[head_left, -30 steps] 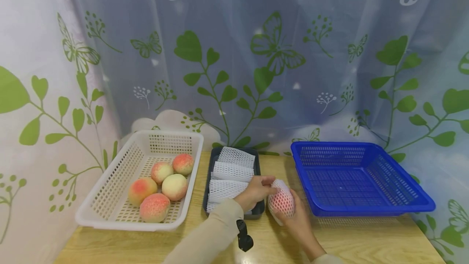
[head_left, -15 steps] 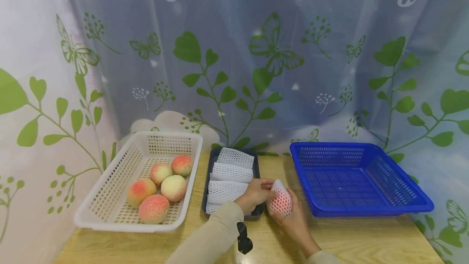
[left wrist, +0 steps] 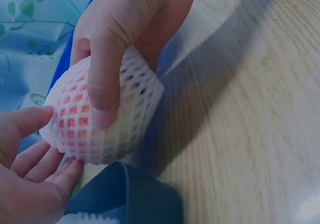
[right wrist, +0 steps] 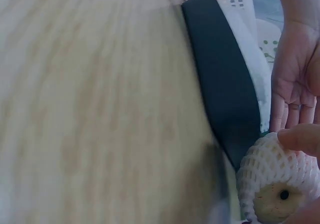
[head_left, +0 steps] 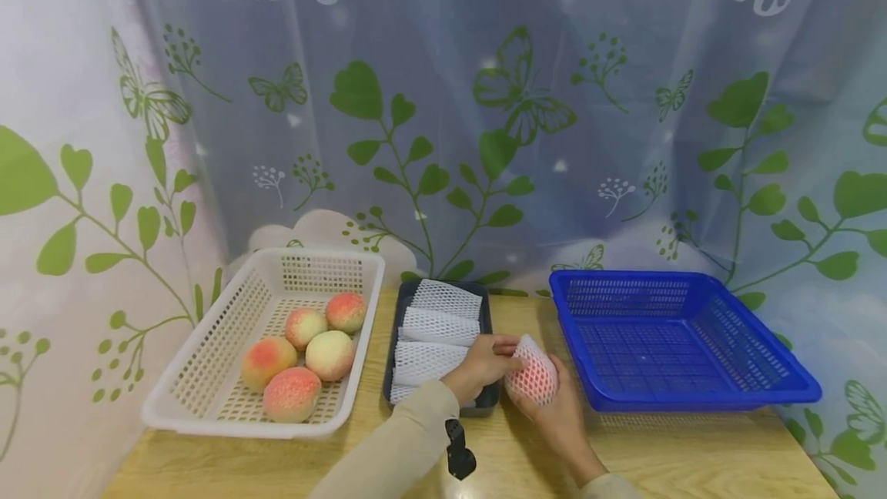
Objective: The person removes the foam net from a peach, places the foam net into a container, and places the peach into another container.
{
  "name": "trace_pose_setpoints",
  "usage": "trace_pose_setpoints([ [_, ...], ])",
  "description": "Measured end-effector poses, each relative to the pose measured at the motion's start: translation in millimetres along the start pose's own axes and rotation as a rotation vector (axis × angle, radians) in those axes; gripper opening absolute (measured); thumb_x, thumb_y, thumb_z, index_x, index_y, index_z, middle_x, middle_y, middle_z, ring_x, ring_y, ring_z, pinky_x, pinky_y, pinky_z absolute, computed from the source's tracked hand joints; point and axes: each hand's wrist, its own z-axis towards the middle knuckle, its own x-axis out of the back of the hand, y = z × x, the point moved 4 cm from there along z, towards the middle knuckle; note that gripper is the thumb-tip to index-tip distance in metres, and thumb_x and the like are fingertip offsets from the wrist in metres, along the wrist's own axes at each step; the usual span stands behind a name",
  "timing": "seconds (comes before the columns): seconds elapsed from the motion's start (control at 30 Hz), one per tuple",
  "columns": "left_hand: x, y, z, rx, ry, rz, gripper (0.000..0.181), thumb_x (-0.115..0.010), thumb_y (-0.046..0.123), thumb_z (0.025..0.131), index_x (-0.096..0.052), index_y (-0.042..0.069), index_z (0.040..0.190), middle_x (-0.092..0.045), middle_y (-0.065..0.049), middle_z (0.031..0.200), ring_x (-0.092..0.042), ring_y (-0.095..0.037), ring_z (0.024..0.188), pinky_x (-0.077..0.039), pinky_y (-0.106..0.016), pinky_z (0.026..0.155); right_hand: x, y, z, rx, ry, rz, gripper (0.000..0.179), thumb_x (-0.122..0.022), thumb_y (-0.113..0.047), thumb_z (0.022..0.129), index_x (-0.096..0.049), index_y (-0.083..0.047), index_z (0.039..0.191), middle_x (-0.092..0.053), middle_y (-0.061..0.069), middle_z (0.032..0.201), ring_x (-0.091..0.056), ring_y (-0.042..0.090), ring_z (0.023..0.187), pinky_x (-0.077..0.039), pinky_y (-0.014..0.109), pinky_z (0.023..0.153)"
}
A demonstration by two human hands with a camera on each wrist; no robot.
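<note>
A peach in a white foam net (head_left: 535, 382) is held over the table between the dark tray and the blue basket. My right hand (head_left: 563, 418) grips it from the right, the thumb lying across the mesh in the left wrist view. My left hand (head_left: 481, 364) pinches the near side of the foam net (left wrist: 75, 139) between thumb and fingers. In the right wrist view, the bare stem end of the peach (right wrist: 270, 202) shows a dark dot where the net is open. Several foam nets (head_left: 433, 356) lie flat in the dark tray (head_left: 485, 406), partly behind my left hand.
At the left, a white basket (head_left: 173, 414) holds several unwrapped peaches (head_left: 292, 394). A blue basket (head_left: 599, 387) stands at the right. Behind the wooden table (head_left: 513, 460) hangs a patterned curtain (head_left: 443, 98). A small black object (head_left: 460, 451) shows by my left sleeve.
The wrapped peach has turned slightly in my right hand, and the net's lower end no longer shows below it. My left hand stays at the net; baskets and tray are unchanged.
</note>
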Motion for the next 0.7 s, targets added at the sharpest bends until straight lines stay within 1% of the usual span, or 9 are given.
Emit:
trace_pose_setpoints([
  [0.13,4.5,6.4,-1.2,-0.019,0.000,-0.018,0.040,-0.072,-0.001,0.080,-0.064,-0.003,0.119,-0.068,-0.015,0.109,-0.064,-0.023,0.100,-0.055,-0.032,0.083,3,-8,1.1,0.017,0.014,0.014,0.088,-0.081,-0.009,0.073,-0.030,0.008,0.143,-0.045,0.031,0.134,-0.048,0.041,0.118,-0.040,0.053,0.098],
  [0.2,6.2,9.2,-2.3,-0.032,0.006,-0.020,0.040,-0.073,-0.001,0.079,-0.065,-0.003,0.118,-0.068,-0.015,0.107,-0.064,-0.022,0.098,-0.055,-0.032,0.081,6,-12,0.6,0.023,0.019,0.010,0.087,-0.082,-0.010,0.073,-0.032,0.006,0.143,-0.046,0.030,0.135,-0.048,0.040,0.117,-0.041,0.052,0.097],
  [0.37,12.2,18.3,-6.3,-0.057,0.013,-0.010,0.040,-0.076,0.001,0.077,-0.066,-0.001,0.116,-0.068,-0.011,0.102,-0.063,-0.019,0.092,-0.056,-0.031,0.078,11,-20,-1.2,0.016,0.002,0.004,0.087,-0.083,-0.014,0.073,-0.034,0.000,0.144,-0.048,0.026,0.134,-0.051,0.037,0.114,-0.044,0.048,0.092],
  [0.47,18.0,25.7,-7.4,-0.085,0.009,0.018,0.041,-0.078,0.003,0.077,-0.066,-0.001,0.115,-0.067,-0.010,0.100,-0.062,-0.018,0.092,-0.055,-0.031,0.078,14,-25,0.2,0.022,-0.034,-0.001,0.087,-0.082,-0.014,0.074,-0.033,-0.005,0.146,-0.049,0.025,0.134,-0.053,0.036,0.112,-0.046,0.045,0.089],
  [0.53,21.3,30.5,-7.7,-0.106,0.003,0.035,0.041,-0.079,0.007,0.077,-0.065,-0.001,0.116,-0.067,-0.008,0.100,-0.062,-0.017,0.092,-0.055,-0.030,0.077,17,-29,1.6,0.044,-0.067,-0.003,0.088,-0.081,-0.016,0.075,-0.031,-0.005,0.147,-0.047,0.026,0.136,-0.053,0.036,0.112,-0.048,0.045,0.088],
  [0.6,24.0,35.7,-8.4,-0.127,-0.018,0.039,0.042,-0.077,0.011,0.080,-0.064,0.000,0.118,-0.067,-0.008,0.100,-0.062,-0.016,0.092,-0.055,-0.030,0.078,22,-34,3.3,0.075,-0.103,0.001,0.088,-0.081,-0.017,0.076,-0.030,-0.004,0.147,-0.046,0.026,0.136,-0.053,0.036,0.112,-0.048,0.044,0.088],
  [0.7,28.7,44.4,-11.6,-0.168,-0.064,0.011,0.039,-0.071,0.016,0.086,-0.063,0.001,0.121,-0.067,-0.008,0.104,-0.062,-0.016,0.095,-0.054,-0.031,0.082,30,-42,6.0,0.115,-0.158,0.025,0.088,-0.080,-0.018,0.077,-0.029,-0.004,0.147,-0.045,0.026,0.137,-0.052,0.036,0.113,-0.049,0.042,0.087],
])
